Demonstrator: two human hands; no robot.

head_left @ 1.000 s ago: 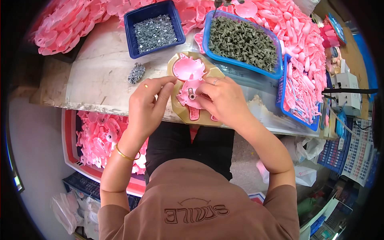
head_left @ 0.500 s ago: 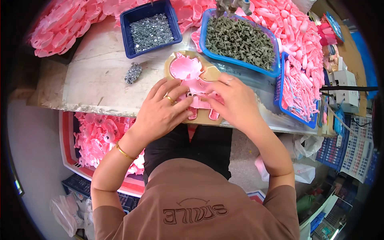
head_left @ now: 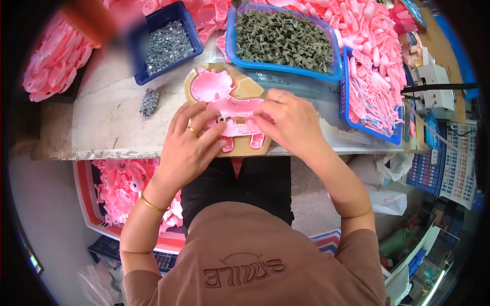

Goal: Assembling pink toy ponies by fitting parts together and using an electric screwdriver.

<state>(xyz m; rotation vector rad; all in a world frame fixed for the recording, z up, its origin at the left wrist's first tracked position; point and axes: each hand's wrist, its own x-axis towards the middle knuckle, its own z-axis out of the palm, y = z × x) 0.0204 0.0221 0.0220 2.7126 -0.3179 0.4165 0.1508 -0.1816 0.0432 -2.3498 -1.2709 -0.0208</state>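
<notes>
A pink plastic toy shell half point(head_left: 237, 107), shaped like an animal with a round head and short legs, lies hollow side up in a tan holding block point(head_left: 255, 92) at the table's front edge. My left hand point(head_left: 191, 135) curls over the shell's left side, its thumb and forefinger beside a small dark round part point(head_left: 222, 120) set in the shell. At the shell's right end, my right hand point(head_left: 288, 120) has thumb and fingers closed in a pinch. Whatever lies between those fingertips is hidden.
Behind the block stand a dark blue bin of screws point(head_left: 191, 38) and a blue tray of grey-green pieces point(head_left: 339, 66). A blue basket point(head_left: 347, 109) holds thin pink parts. Pink parts are heaped behind. A screw-covered clump point(head_left: 149, 102) lies left. An orange-red blur point(head_left: 84, 23) crosses the upper left.
The whole view has shifted, so the table things appear farther left. An orange-red blur has come in at the upper left. Both hands stay at the shell, the left fingers slightly shifted.
</notes>
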